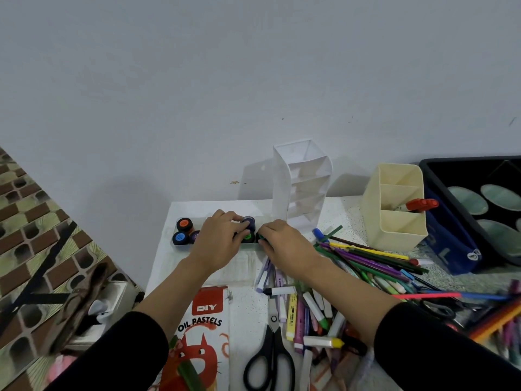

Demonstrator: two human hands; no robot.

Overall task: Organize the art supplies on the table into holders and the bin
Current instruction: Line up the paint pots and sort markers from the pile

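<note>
A shallow white tray (214, 247) at the table's far left holds several small black paint pots: an orange-lidded pot (184, 223), a blue-lidded pot (180, 237), a green-lidded pot (248, 237). My left hand (220, 238) reaches into the tray and its fingers grip a dark purple-lidded pot (249, 221). My right hand (284, 245) curls round a dark pot with a green lid (261, 237) at the tray's right end. A tall white slotted holder (303, 184) and a cream pen holder (394, 207) stand behind.
Loose pencils and pens (375, 258), markers and highlighters (313, 309), black scissors (269, 359) and an oil pastels box (205, 334) cover the near table. A blue pouch (448, 244) leans on a black bin (479, 193) at right. The table's left edge drops to patterned floor.
</note>
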